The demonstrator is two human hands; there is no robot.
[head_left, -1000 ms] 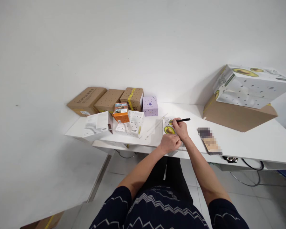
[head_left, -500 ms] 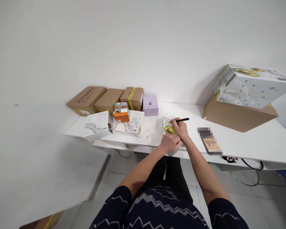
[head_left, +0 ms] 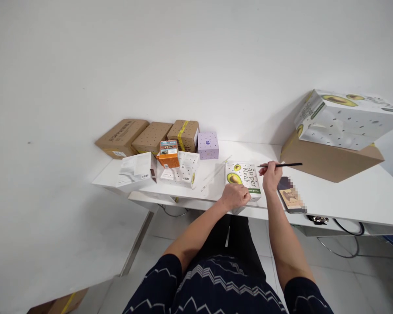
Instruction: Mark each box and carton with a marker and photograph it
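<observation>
A white box (head_left: 239, 168) printed with avocados and "Su-per Meal" lies at the desk's front edge. My left hand (head_left: 235, 197) is closed on its near left part and covers that corner; the fingertips are partly hidden. My right hand (head_left: 271, 175) is just right of the box, fingers pinched around a slim black pen (head_left: 290, 165). The pen lies nearly level, its left end near the box's right edge. Close to my right wrist, a phone (head_left: 290, 196) with a lit screen rests on the desk.
Brown cartons (head_left: 152, 136), a purple box (head_left: 208, 145) and an orange box (head_left: 169, 155) stand at the back left, with white boxes (head_left: 137, 168) before them. A large avocado carton (head_left: 343, 122) sits on a brown carton (head_left: 327, 162) at right. Cables (head_left: 350, 229) hang below the desk (head_left: 340, 198).
My right hand has moved right, off the box, taking the pen with it and uncovering the box's printed lettering. My left hand has stayed on the box.
</observation>
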